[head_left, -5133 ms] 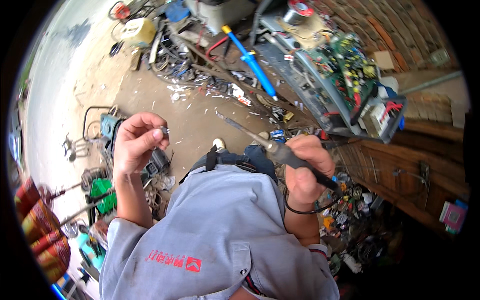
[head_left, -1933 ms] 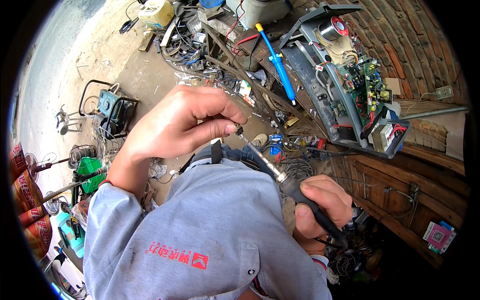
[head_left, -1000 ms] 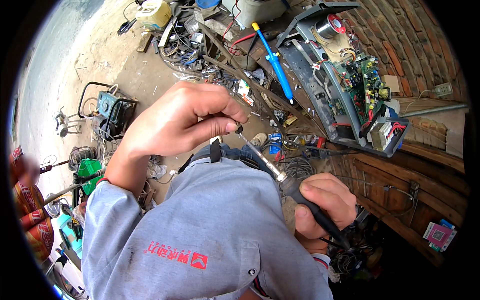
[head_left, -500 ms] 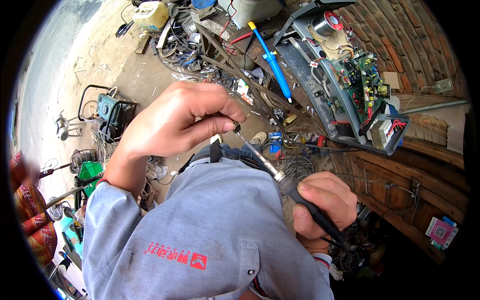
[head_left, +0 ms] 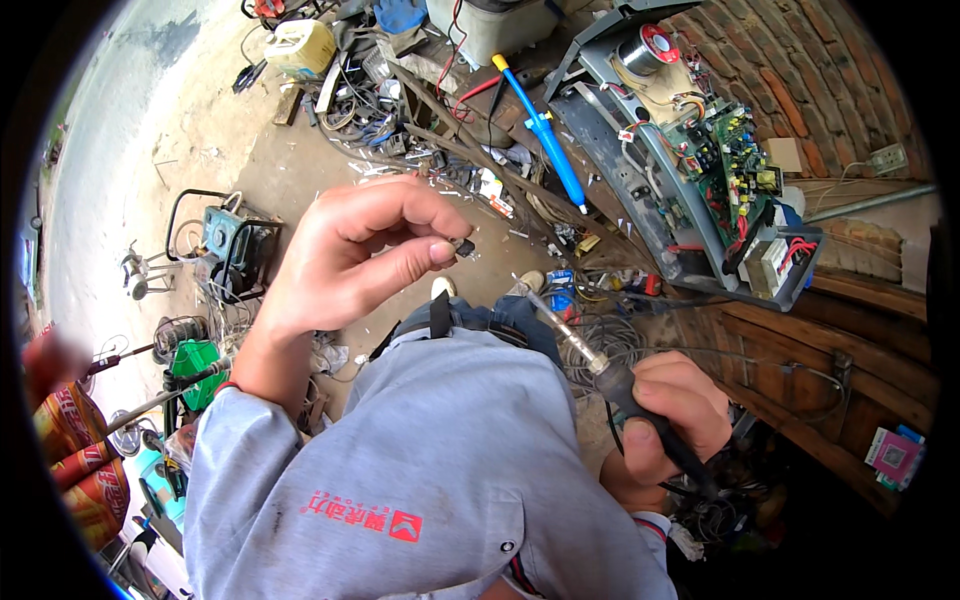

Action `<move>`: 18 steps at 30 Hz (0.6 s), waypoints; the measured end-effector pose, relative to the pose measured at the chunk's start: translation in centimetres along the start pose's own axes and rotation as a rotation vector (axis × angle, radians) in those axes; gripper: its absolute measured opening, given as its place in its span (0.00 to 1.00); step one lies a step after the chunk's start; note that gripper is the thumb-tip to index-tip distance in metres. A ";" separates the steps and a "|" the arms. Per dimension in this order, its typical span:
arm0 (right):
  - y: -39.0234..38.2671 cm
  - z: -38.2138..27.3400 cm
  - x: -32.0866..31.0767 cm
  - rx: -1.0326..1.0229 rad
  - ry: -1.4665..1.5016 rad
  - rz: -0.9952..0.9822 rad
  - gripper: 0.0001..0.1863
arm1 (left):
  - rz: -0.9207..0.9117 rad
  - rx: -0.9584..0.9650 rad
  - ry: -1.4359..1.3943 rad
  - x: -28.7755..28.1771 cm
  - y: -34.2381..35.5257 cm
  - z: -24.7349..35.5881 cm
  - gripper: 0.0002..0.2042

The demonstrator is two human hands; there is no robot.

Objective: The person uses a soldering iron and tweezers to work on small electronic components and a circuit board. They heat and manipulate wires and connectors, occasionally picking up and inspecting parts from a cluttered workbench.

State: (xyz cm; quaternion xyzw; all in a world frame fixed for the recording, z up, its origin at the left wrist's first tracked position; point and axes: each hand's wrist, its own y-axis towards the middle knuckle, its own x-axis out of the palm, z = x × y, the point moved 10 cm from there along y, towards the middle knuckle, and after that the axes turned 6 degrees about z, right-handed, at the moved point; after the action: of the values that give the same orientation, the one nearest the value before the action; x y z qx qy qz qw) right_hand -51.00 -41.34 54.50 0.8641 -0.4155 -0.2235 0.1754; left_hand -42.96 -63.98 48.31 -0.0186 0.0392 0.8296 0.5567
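Observation:
Between the thumb and forefinger of my left hand [head_left: 375, 245] is a small black electronic component [head_left: 464, 247], pinched by its edge; its exact kind is too small to make out. My right hand [head_left: 680, 415] wraps round the black handle of a soldering iron [head_left: 597, 362]. The iron's metal tip points up and left, toward the component, with a gap between the two. A blue desoldering pump [head_left: 550, 145] with a yellow end lies beyond my hands. To the right rests an opened grey metal case [head_left: 690, 225] holding a green circuit board [head_left: 722, 150].
A solder wire spool [head_left: 648, 50] sits on the case beside a brick wall [head_left: 800, 75]. Cables and scrap [head_left: 365, 115] litter the ground ahead. At left stand a blue-green machine in a black frame [head_left: 232, 245] and a green container [head_left: 195, 370]. Wooden boards [head_left: 830, 370] line the right.
The soldering iron has drawn back to the right, its tip now apart from the component. My left hand has shifted slightly left, still pinching the component.

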 end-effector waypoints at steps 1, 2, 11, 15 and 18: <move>-0.2 0.3 0.0 0.016 0.018 0.009 0.15 | 0.042 -0.028 -0.099 -0.1 -0.1 -0.4 0.05; -0.3 0.5 -0.2 0.020 0.043 0.033 0.15 | 0.084 -0.056 -0.198 -0.2 -0.3 -0.9 0.05; -2.0 2.7 -0.6 0.126 0.212 0.139 0.15 | 0.229 -0.124 -0.403 -0.2 -1.1 -2.6 0.08; -2.8 3.5 -0.3 0.157 0.253 0.143 0.15 | 0.260 -0.124 -0.541 0.3 -1.0 -3.2 0.08; -3.2 3.8 0.1 0.159 0.305 0.131 0.15 | 0.334 -0.181 -0.582 0.5 -1.2 -4.2 0.07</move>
State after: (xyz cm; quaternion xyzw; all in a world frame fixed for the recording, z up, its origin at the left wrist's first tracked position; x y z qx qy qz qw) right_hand -50.92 -39.97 49.72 0.8702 -0.4558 -0.0444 0.1818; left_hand -42.09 -63.40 44.03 0.1762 -0.1925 0.8798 0.3972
